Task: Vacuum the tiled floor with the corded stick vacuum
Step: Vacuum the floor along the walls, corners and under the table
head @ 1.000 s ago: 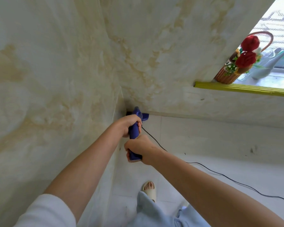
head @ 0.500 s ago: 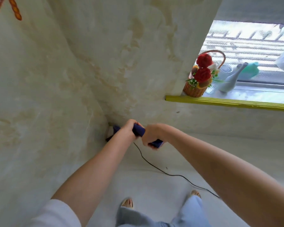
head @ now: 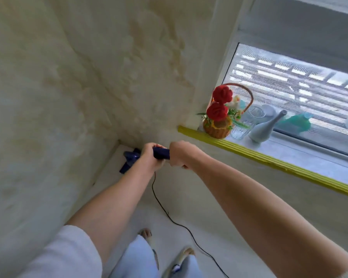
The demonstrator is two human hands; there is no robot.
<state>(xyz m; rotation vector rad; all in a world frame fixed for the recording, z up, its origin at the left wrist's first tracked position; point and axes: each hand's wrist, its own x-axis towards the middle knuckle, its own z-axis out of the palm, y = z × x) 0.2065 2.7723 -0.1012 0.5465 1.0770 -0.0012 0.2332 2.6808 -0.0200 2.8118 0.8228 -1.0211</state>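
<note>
In the head view, both bare arms reach from the bottom of the frame up toward its middle, where the 2 hands grip the dark blue handle of the vacuum (head: 161,153). The left hand (head: 151,157) is curled around the handle on its left part, and the right hand (head: 180,155) is wrapped around the handle's right end, so the 2 fists sit side by side with a short stretch of blue showing between them. Left of the left hand, the vacuum's blue body runs down into the corner where the 2 mottled cream walls meet the floor (head: 129,213), just left of the frame's center; its lower end is partly hidden by the left wrist. A thin black cord (head: 170,215) drops from below the hands and trails across the pale floor to the bottom edge, right of center. At the bottom middle, light blue trouser legs and 2 feet in pale sandals show, and a white sleeve covers the left upper arm at the lower left. On the right, a window sill with a yellow front strip (head: 269,159) carries a woven basket (head: 217,130) with 2 red flowers, a clear glass (head: 239,130) just beside it, a white vase (head: 264,128) and a teal object behind it against the window.
</note>
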